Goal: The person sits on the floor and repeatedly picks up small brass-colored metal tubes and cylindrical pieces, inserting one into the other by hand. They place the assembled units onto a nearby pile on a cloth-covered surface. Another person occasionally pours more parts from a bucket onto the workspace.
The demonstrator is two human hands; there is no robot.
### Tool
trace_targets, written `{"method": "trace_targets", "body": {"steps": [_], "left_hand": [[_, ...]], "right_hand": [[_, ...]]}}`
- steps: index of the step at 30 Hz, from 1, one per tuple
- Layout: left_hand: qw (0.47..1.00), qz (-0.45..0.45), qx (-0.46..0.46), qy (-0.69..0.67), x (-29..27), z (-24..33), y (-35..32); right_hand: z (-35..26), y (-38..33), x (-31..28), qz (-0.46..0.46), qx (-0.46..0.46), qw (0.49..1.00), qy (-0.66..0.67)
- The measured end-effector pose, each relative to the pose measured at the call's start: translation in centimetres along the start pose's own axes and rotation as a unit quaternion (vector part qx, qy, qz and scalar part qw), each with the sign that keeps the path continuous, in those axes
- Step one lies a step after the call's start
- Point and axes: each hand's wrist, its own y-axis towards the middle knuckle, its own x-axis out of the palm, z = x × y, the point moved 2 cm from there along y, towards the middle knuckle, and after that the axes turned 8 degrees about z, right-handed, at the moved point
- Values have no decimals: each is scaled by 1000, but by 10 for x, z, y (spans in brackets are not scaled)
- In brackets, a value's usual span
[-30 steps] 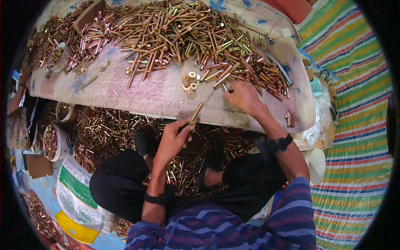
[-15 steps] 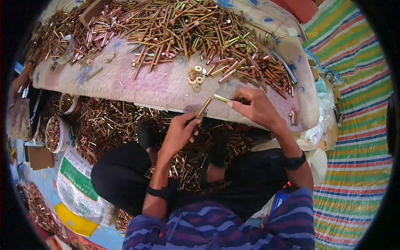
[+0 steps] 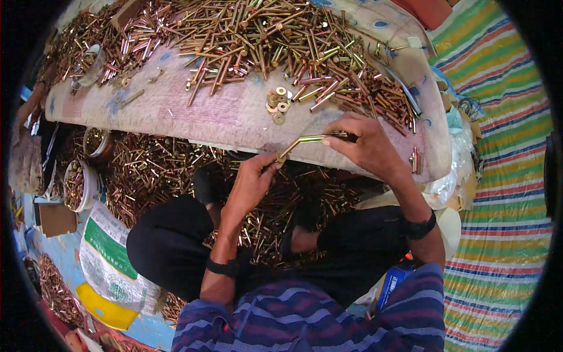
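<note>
My left hand (image 3: pixel 253 180) is closed on a brassy bolt (image 3: pixel 291 147) with a washer (image 3: pixel 281 158) around it near the fingertips. The bolt tilts up and to the right. In my right hand (image 3: pixel 369 146), thumb and fingers pinch a shiny metal sleeve (image 3: pixel 311 139), lying almost level. Its left end meets the bolt's tip; whether the bolt has entered it I cannot tell. Both hands are over the near edge of a cloth-covered work surface (image 3: pixel 205 126). A small heap of washers (image 3: pixel 278 118) lies just beyond them.
A large pile of brassy bolts and sleeves (image 3: pixel 258 41) covers the far part of the surface. More metal pieces (image 3: pixel 152 176) lie below, around my feet. A white bucket (image 3: pixel 89 186) and a printed sack (image 3: pixel 111 264) stand at left. Striped sheeting (image 3: pixel 498 176) spreads at right.
My right hand has come slightly lower, and the sleeve has turned nearly level. Its end now meets the bolt's tip, where there was a small gap. The left hand has barely shifted.
</note>
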Motion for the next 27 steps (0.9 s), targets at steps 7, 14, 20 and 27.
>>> {"method": "trace_targets", "body": {"steps": [7, 14, 20, 27], "left_hand": [[1000, -5, -12, 13, -3, 3, 0], [999, -4, 29, 36, -5, 4, 0], [998, -37, 14, 51, -4, 3, -1], [996, -21, 59, 58, -2, 5, -1]], "right_hand": [[0, 0, -7, -2, -17, 999, -36], [4, 1, -5, -6, -19, 1000, -6], [5, 0, -4, -18, -12, 1000, 6], [5, 1, 0, -28, 30, 999, 32]]}}
